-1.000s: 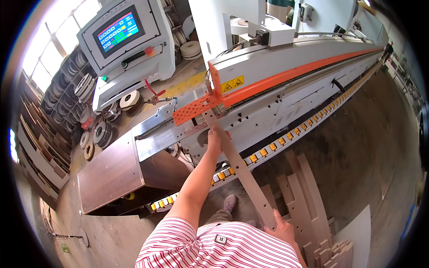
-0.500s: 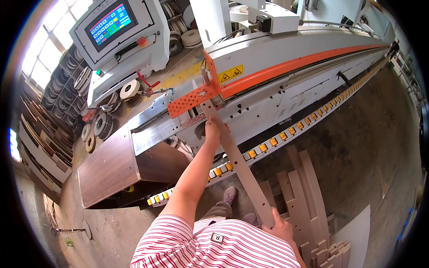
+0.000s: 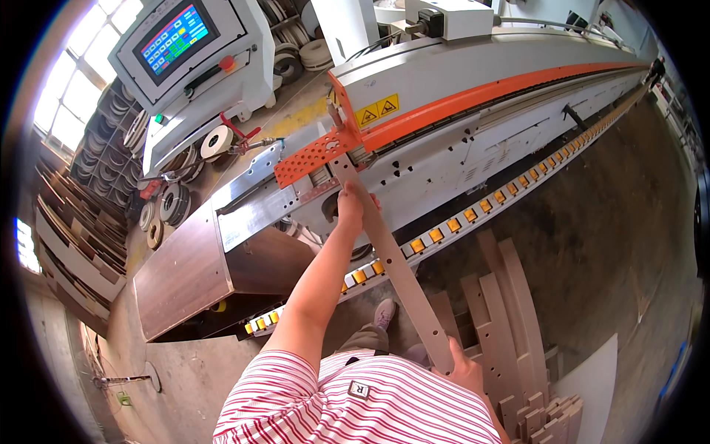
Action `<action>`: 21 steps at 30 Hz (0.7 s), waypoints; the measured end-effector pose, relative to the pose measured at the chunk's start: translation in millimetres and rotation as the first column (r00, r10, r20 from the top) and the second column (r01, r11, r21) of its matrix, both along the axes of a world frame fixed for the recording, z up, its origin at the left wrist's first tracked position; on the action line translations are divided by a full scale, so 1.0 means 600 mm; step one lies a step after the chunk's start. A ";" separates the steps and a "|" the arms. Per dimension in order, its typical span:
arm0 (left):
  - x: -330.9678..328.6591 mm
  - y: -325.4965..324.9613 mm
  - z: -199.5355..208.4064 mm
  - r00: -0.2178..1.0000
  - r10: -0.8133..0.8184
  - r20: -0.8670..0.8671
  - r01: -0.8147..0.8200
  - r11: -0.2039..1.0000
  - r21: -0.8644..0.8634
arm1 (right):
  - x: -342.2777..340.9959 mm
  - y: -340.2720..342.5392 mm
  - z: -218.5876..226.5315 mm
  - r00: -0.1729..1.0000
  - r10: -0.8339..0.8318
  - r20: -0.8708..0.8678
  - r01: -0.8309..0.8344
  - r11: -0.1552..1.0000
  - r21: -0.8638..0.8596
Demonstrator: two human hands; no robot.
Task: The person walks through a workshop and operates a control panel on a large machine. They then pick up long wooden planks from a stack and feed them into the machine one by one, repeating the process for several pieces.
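Note:
A long narrow brown board (image 3: pixel 399 275) with small drilled holes slants from my body up to the long grey machine (image 3: pixel 436 63). Its far end lies under the edge of the orange perforated guard (image 3: pixel 314 157) at the machine's infeed. My left hand (image 3: pixel 353 206) is wrapped round the board near that far end, its fingertips showing past the right edge. Down at the near end, my right hand (image 3: pixel 464 368) grips the board by its edge, thumb on top. Some fingers of the right hand are hidden beneath the board.
A rail with yellow rollers (image 3: pixel 452 225) runs along the machine's near side. Stacked brown boards (image 3: pixel 510 318) stand to my right. A brown wooden cabinet (image 3: pixel 185 277) is at left, below a control panel (image 3: pixel 176 41) with a lit screen. Edging rolls (image 3: pixel 217 143) lie behind.
Both hands keep their hold on the board, which stays at the guard with little movement. The whole view has shifted slightly.

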State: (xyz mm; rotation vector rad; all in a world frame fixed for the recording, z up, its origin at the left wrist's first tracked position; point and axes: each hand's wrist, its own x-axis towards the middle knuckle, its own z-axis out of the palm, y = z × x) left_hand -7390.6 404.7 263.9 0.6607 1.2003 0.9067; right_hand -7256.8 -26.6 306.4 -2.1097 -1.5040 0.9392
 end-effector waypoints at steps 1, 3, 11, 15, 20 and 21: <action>-0.001 0.002 -0.003 1.000 0.002 -0.002 -0.002 1.000 0.003 | 0.000 0.001 0.000 1.000 -0.002 -0.003 0.002 1.000 0.012; 0.000 0.007 -0.010 1.000 0.006 0.008 -0.006 1.000 0.005 | 0.003 0.003 0.000 1.000 -0.005 0.002 0.005 1.000 0.025; 0.041 0.015 -0.015 0.999 0.002 0.054 -0.004 0.999 0.032 | 0.039 0.005 -0.005 0.999 -0.051 0.019 0.051 0.998 -0.042; 0.079 0.018 -0.012 0.998 0.001 0.061 -0.003 1.000 0.027 | 0.068 0.018 0.006 0.994 -0.102 0.025 0.102 0.995 0.015; 0.147 0.045 -0.036 0.993 0.050 0.102 -0.053 0.998 0.025 | 0.126 0.034 0.016 0.988 -0.146 0.048 0.145 0.989 0.018; 0.174 0.049 -0.041 0.994 0.045 0.104 -0.046 0.999 0.013 | 0.139 0.033 0.017 0.983 -0.175 0.055 0.174 0.985 0.015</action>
